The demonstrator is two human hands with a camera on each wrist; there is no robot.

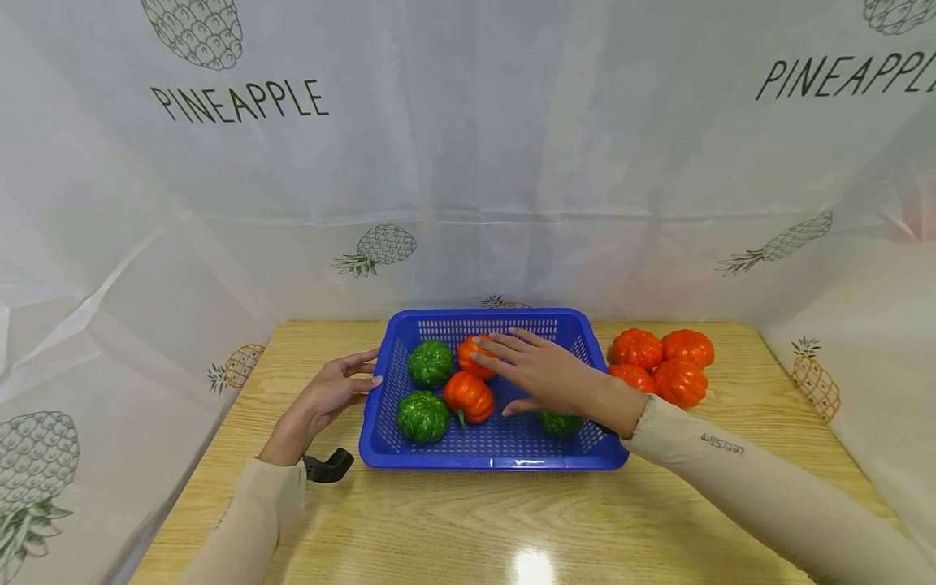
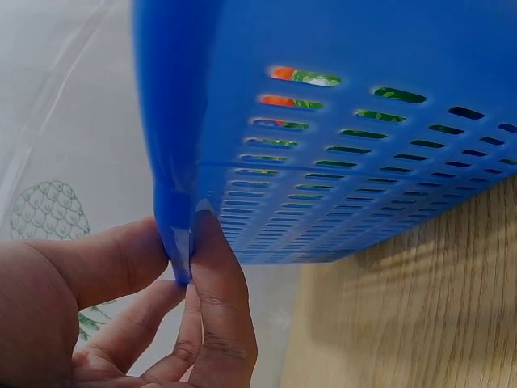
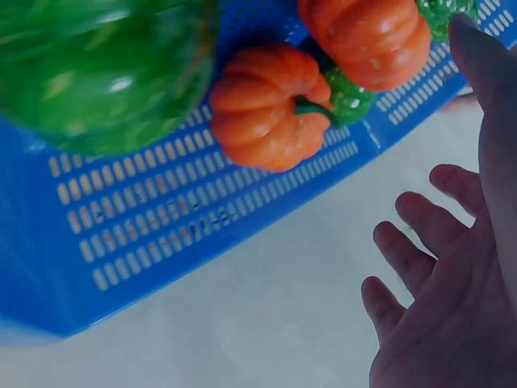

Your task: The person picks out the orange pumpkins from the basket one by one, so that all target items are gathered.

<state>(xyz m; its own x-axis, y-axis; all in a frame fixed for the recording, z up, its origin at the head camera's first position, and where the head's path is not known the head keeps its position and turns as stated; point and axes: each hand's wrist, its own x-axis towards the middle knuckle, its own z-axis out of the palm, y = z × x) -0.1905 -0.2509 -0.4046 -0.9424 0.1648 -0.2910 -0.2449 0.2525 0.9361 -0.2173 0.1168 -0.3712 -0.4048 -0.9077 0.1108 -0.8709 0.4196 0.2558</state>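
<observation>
A blue plastic basket with slotted walls sits on the table. My left hand is at its left side, and the left wrist view shows thumb and fingers pinching the basket's rim. Inside lie two orange pumpkins, one in the middle and one behind it, partly covered by my right hand. Green pumpkins lie at back left, front left and right, the last partly hidden under the right wrist. My right hand stretches over the basket with extended fingers, holding nothing.
Several orange pumpkins cluster on the wooden table just right of the basket. A white sheet printed with pineapples hangs behind and along both sides. A black wrist device sits by the left wrist.
</observation>
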